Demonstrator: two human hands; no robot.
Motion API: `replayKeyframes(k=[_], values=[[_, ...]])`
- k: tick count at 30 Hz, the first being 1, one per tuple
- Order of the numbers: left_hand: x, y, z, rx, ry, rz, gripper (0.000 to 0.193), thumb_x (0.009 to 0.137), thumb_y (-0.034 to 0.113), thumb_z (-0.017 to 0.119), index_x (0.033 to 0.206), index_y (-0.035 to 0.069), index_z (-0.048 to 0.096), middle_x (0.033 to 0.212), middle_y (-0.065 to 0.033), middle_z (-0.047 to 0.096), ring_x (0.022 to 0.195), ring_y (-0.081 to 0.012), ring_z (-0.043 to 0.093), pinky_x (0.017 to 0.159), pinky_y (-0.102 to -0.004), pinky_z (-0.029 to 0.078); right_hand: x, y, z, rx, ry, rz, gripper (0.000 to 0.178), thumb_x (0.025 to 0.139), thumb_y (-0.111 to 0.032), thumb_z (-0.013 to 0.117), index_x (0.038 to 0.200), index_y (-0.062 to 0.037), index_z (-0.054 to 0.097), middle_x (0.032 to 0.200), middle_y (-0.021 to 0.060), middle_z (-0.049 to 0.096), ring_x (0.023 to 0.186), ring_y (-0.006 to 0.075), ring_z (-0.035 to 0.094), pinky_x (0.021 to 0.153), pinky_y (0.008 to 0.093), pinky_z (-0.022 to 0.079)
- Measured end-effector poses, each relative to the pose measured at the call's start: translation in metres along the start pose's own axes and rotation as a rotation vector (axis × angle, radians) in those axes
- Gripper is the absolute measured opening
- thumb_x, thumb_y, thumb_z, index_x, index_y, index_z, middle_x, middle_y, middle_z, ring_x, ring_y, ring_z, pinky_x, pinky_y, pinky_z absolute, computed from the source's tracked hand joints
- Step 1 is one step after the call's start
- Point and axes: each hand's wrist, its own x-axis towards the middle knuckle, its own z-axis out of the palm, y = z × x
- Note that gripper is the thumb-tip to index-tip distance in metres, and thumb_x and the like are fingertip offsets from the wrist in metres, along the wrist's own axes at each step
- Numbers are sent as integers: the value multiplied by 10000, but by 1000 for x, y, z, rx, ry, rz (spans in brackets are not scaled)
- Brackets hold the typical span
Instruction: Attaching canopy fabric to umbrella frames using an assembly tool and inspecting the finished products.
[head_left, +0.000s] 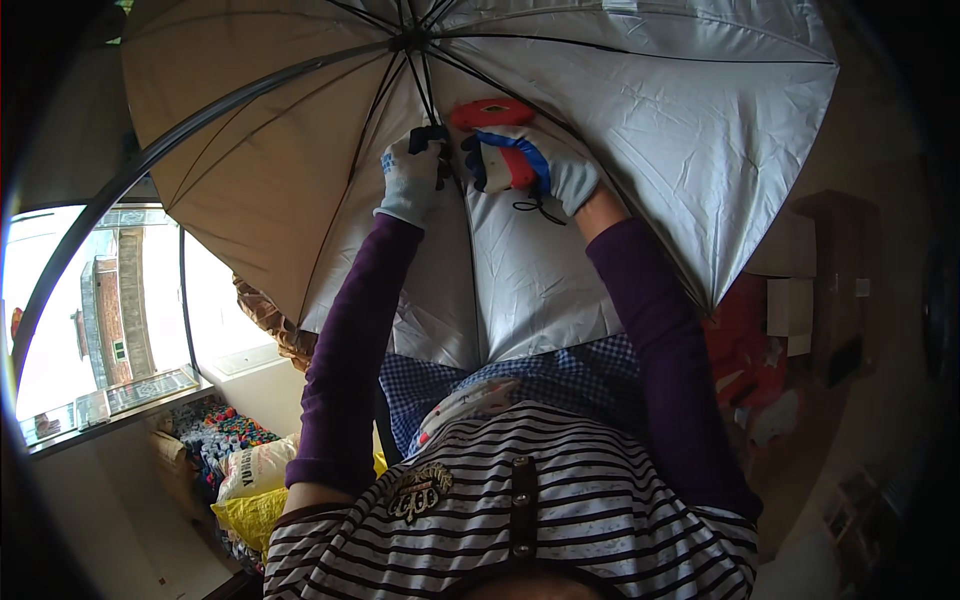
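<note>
A large open umbrella (560, 270) with a silvery lining spreads before me, its dark ribs meeting at a black hub (410, 40). My left hand (413, 172), in a pale glove with dark fingertips, is closed on a thin dark umbrella rib (470, 250) below the hub. Close beside it on the right, my gloved right hand (530, 165) is closed round a red-and-blue hand tool (518, 167), whose exact kind I cannot make out. A black cord (540, 208) dangles under that hand. A red rounded piece (492, 113) shows just above it; whether it belongs to the tool is unclear.
A thick dark curved bar (150, 160) arcs across the left side. Beyond it is a bright window (100, 310), with a yellow sack (250, 515) and a colourful heap (225, 430) below. Red material (745, 350) and brown furniture (840, 280) stand at the right.
</note>
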Motion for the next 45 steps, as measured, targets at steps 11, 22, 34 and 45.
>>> replayKeyframes(k=[11,22,34,45], values=[[-3,3,-9,-50,-129,-59,147,890,61,570,923,-33,677,673,-94,646,488,-174,617,392,-286,469,-10,-32,11,230,-34,229,370,979,-179,482,1319,-36,508,1347,85,530,1218,157,504,1056,274,366],[6,-3,-9,-77,-171,-66,155,890,38,555,959,-46,665,711,-102,656,491,-180,622,379,-283,464,14,-6,-16,-182,-159,-54,364,967,-194,510,1292,-33,533,1248,79,597,1127,157,561,1008,285,414],[5,-3,-6,3,-187,-14,153,897,95,576,969,-5,667,691,-87,646,493,-167,623,371,-260,443,6,-32,19,-245,35,144,361,883,-295,647,1146,-50,616,1113,117,652,1014,182,608,891,314,482],[15,-7,-11,232,-228,102,182,869,152,605,839,-20,655,610,-76,621,480,-147,609,403,-287,459,7,-40,28,345,2,426,256,908,-199,614,1102,-32,625,917,60,658,770,168,627,642,298,532]])
